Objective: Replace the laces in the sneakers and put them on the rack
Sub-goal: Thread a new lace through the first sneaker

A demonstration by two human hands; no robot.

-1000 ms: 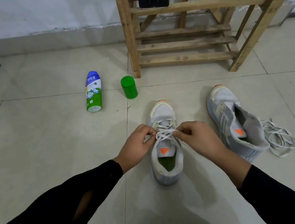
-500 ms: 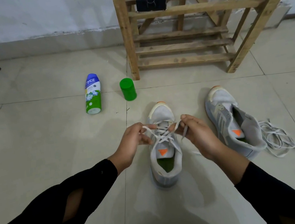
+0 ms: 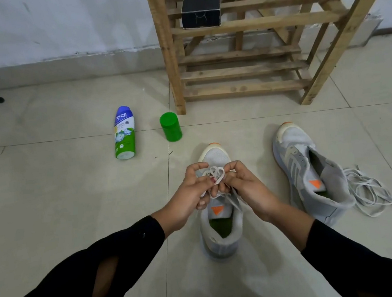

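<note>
Lace [image 3: 215,174] over centre sneaker [image 3: 222,241] top eyelets: thin, limp, light, probably slippery. Best held close to the knot, under tension. Left hand [image 3: 191,195] and right hand [image 3: 247,189] both pinch its loops. Right sneaker [image 3: 297,160] unlaced, loose lace [image 3: 368,189] beside it. Rack [image 3: 244,88] far.

The floor [image 3: 74,212] is made of big pale tiles, and a gray sneaker [image 3: 222,239] stands in the middle of it. A second gray sneaker [image 3: 297,160] stands near it at 2 o'clock, with a loose white lace [image 3: 368,189] in a heap just beside that shoe. From the middle sneaker, a blue and green bottle [image 3: 124,132] lies on its side at 10 o'clock, a small green pot [image 3: 170,126] stands at 11 o'clock, and a wooden rack [image 3: 168,53] stands at 12 o'clock.
</note>
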